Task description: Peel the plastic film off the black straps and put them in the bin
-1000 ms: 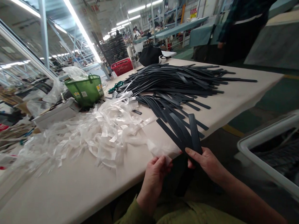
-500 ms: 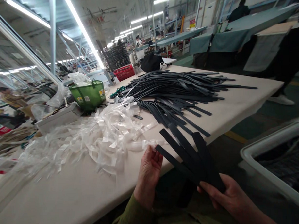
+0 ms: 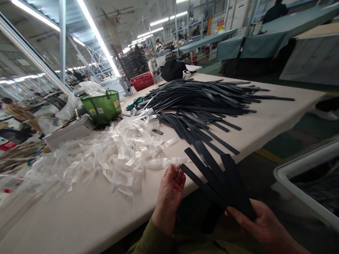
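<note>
My right hand (image 3: 259, 222) grips several flat black strips (image 3: 215, 177), fanned out with their ends pointing up and left. My left hand (image 3: 171, 190) is closed in a pinch beside the tip of the leftmost strip. Between its fingertips is a piece of clear plastic film (image 3: 175, 162); whether it still clings to the strip I cannot tell. A tangled heap of clear plastic film (image 3: 125, 147) spreads over the table to the left of that hand. Beyond the hands lies a large pile of dark strips (image 3: 196, 96).
The pale-covered table (image 3: 64, 227) runs across the view. A green bag (image 3: 100, 109), a red basket (image 3: 142, 81) and a black cloth item (image 3: 173, 70) stand along its far side. At right is a white-rimmed bin (image 3: 288, 180). A person (image 3: 276, 10) is at a far table.
The view has shifted slightly. Both hands keep nearly the same pose, with the strips still in the right hand. A person's legs at far right have moved mostly out of view.
</note>
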Demonstrator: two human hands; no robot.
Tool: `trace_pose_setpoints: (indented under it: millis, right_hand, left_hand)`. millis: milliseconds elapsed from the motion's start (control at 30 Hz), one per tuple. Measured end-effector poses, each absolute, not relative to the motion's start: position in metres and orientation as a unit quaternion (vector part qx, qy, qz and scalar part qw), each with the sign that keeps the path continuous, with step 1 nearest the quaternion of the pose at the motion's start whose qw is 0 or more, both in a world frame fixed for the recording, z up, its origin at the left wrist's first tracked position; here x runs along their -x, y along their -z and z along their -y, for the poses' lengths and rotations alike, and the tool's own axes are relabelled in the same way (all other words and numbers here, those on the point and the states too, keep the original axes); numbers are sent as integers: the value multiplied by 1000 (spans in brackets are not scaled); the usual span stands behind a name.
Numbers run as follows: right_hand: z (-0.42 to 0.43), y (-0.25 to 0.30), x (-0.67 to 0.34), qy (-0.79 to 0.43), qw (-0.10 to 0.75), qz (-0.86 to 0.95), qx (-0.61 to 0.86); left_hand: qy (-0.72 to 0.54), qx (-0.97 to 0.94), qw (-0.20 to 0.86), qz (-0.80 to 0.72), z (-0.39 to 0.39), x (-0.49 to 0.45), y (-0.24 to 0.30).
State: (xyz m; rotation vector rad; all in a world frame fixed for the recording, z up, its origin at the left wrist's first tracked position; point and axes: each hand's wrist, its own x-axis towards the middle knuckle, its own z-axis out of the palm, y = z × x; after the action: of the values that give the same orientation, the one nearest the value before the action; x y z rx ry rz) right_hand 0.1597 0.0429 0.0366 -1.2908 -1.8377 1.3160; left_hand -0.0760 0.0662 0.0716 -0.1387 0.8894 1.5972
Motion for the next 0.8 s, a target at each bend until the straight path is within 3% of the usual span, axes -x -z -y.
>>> trace_pose_setpoints:
  millis: [233, 533, 700, 800]
  right_hand:
    - [-41, -32, -153, -465, 261, 694, 484]
    - [-61, -54, -127, -550, 264, 630, 480]
    - [-49, -27, -172, -548, 209, 626, 514]
    - [-43, -11, -185, -523, 221, 593, 571]
  left_hand:
    - [-686, 25, 610, -397, -65, 75, -60]
    - [-632, -87, 664, -389, -54, 38, -51]
    - [-666, -47, 598, -443, -64, 58, -55]
    - [-637, -73, 619, -453, -60, 51, -53]
